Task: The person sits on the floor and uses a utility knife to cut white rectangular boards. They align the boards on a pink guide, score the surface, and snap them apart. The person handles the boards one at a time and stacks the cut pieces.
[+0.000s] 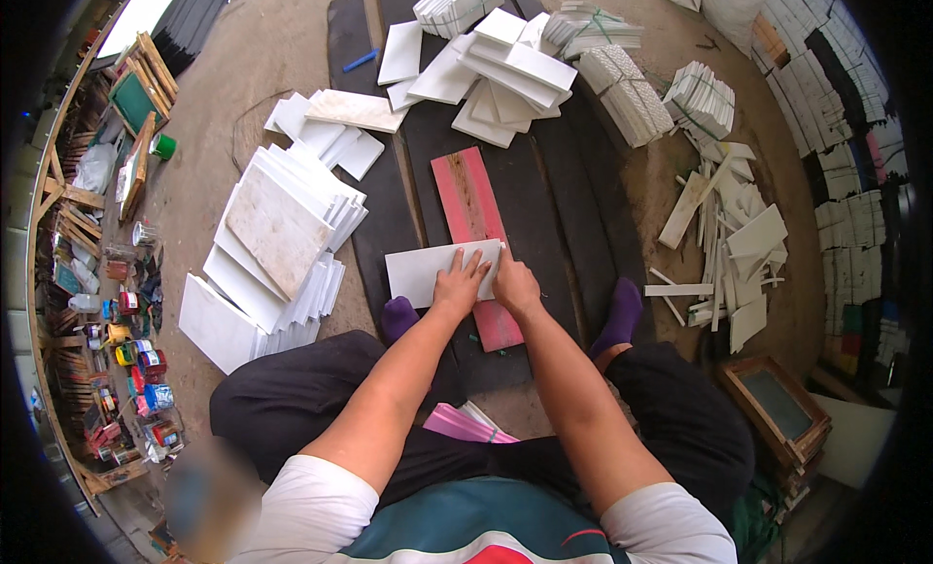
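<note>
A white rectangular sheet (412,274) lies crosswise over a pink board (447,175) with a worn brown strip down its middle. My left hand (458,288) presses flat on the sheet, its fingers spread. At the sheet's right edge is my right hand (517,286), with its fingers curled and the index finger pointing forward along that edge. Whatever the right hand grips is hidden by its fingers. The pink board rests on dark planks (573,224) between my two feet in purple socks.
Stacked white sheets (277,229) lean at the left. More loose sheets (486,73) and tied bundles (624,93) lie ahead, near a blue pen-like object (361,61). White offcuts (739,234) are heaped at the right. Paint jars (146,360) line the far left; framed screens (777,399) stand lower right.
</note>
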Action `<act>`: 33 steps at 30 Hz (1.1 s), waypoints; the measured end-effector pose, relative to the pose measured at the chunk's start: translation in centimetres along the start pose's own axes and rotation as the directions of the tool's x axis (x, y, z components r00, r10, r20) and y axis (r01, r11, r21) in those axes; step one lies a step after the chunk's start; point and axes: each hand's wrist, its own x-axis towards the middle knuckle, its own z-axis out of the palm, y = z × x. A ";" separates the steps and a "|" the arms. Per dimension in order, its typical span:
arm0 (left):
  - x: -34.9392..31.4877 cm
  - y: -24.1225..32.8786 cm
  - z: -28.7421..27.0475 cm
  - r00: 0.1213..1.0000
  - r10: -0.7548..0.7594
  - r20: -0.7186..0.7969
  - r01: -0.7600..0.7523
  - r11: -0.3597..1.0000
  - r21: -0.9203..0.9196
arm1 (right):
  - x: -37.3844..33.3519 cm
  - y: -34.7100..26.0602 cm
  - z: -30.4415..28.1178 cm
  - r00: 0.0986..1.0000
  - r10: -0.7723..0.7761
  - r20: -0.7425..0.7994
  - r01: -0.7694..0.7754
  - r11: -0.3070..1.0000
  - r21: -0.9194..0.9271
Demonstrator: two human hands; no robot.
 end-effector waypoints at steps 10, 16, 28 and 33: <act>-0.2 0.3 -0.5 0.999 -0.021 0.024 0.020 1.000 0.016 | -7.0 2.8 2.5 0.999 0.040 0.014 -0.039 0.999 -0.038; 0.0 0.3 -1.2 0.997 -0.013 0.079 0.013 1.000 0.006 | -10.5 4.9 3.7 0.996 0.070 0.047 -0.067 0.996 -0.056; -0.1 0.3 -0.8 0.999 -0.009 0.042 0.009 1.000 -0.013 | -6.0 4.7 0.0 0.986 -0.062 -0.152 0.071 0.996 0.054; -0.2 0.1 -0.1 1.000 0.003 0.006 -0.003 1.000 -0.009 | -1.7 2.5 0.1 0.988 -0.043 -0.149 0.053 0.996 0.067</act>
